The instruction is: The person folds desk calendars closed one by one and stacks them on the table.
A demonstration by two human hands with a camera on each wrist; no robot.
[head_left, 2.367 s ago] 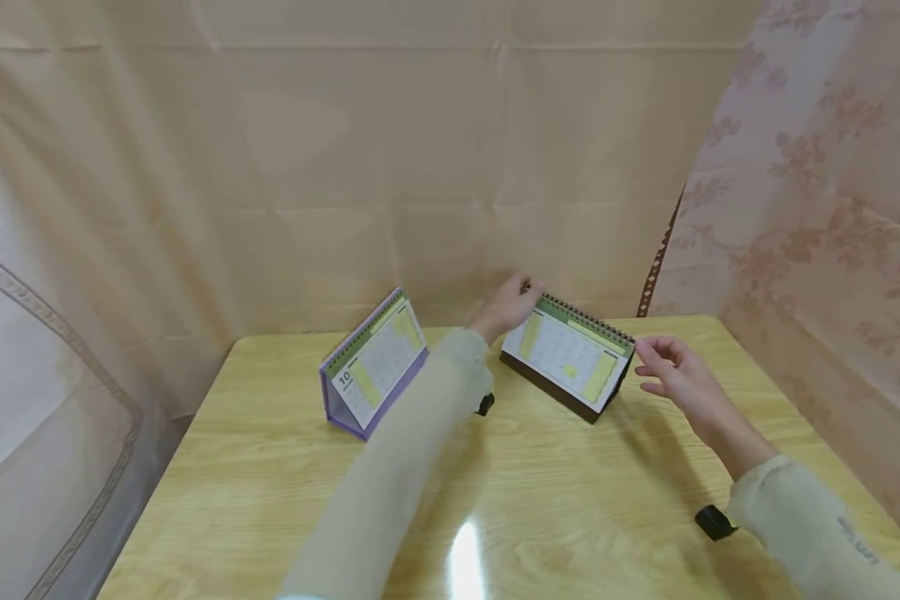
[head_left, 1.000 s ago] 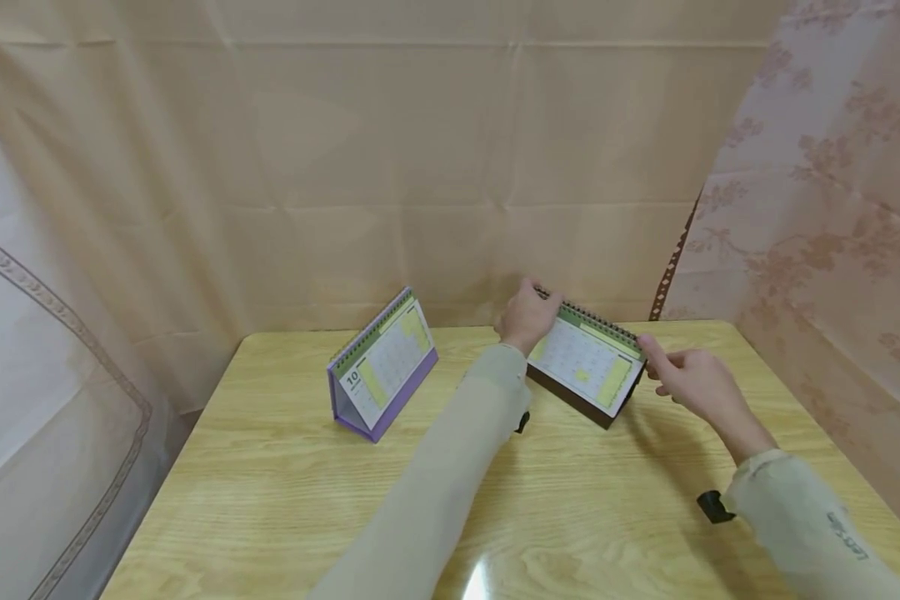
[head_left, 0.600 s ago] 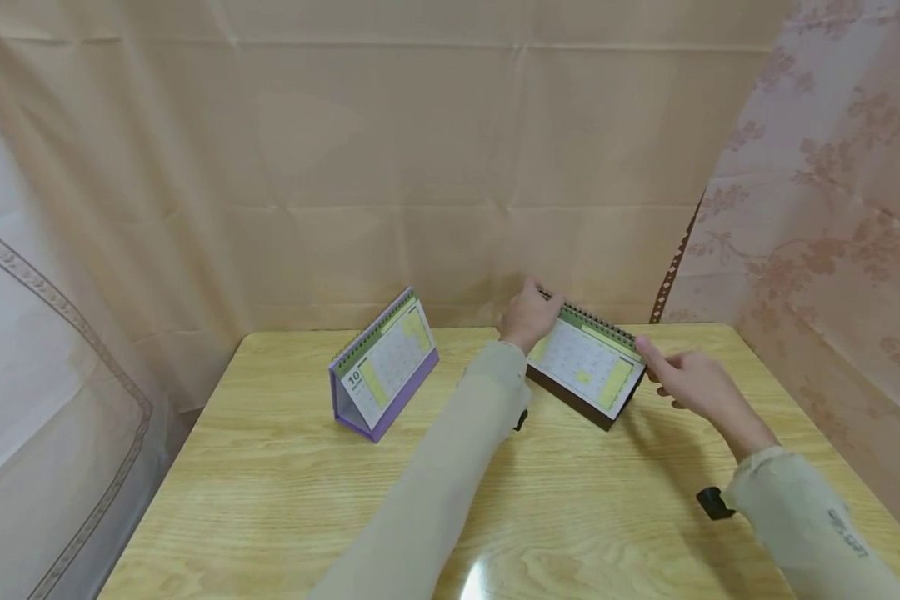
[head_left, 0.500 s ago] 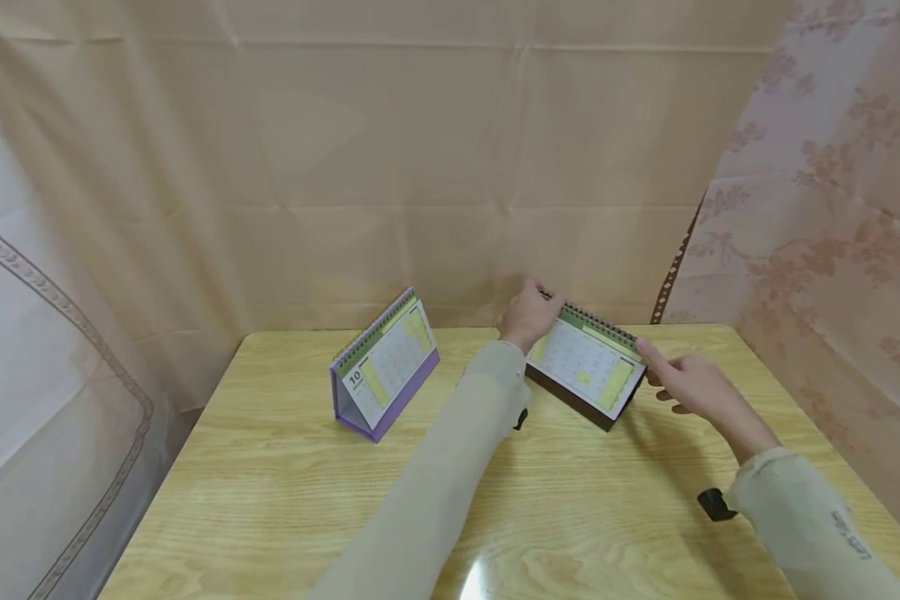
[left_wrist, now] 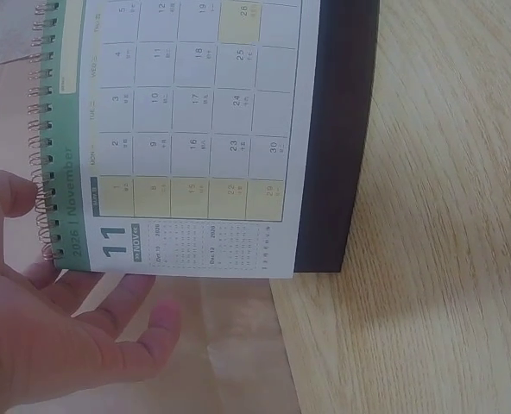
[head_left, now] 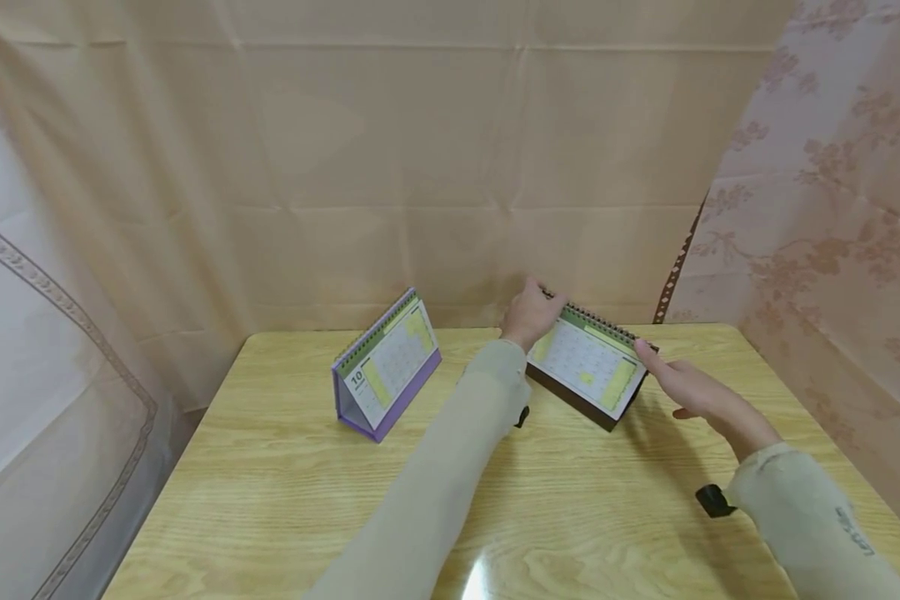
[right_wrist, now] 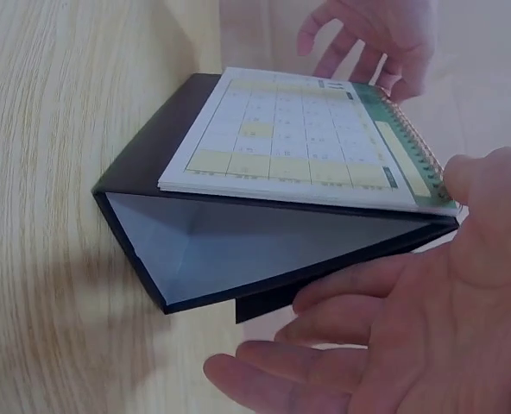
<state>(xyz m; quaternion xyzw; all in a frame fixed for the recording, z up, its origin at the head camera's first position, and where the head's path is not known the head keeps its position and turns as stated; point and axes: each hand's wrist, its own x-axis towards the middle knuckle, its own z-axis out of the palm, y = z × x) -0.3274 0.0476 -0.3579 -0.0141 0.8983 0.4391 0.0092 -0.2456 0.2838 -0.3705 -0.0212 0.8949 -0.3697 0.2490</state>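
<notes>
I'm watching the left hand [head_left: 531, 317] pinching one end of the coil atop the dark-based calendar [head_left: 581, 360]; the right hand [head_left: 693, 387] is loosely pinching the other, lower fingers slack. Calendar is standing tent-like on the counter [head_left: 270, 492]. Left wrist view is showing November 2026; right wrist, its hollow end.

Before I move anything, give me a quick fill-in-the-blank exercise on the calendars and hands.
The dark calendar is headed 2026 and ____.
The purple calendar carries a large number, ____.
Of the left hand and the right hand, the ____ one is nearer the purple calendar.
In the head view, the dark calendar stands to the ____ of the purple calendar.
Missing words: November; 10; left; right.
</notes>
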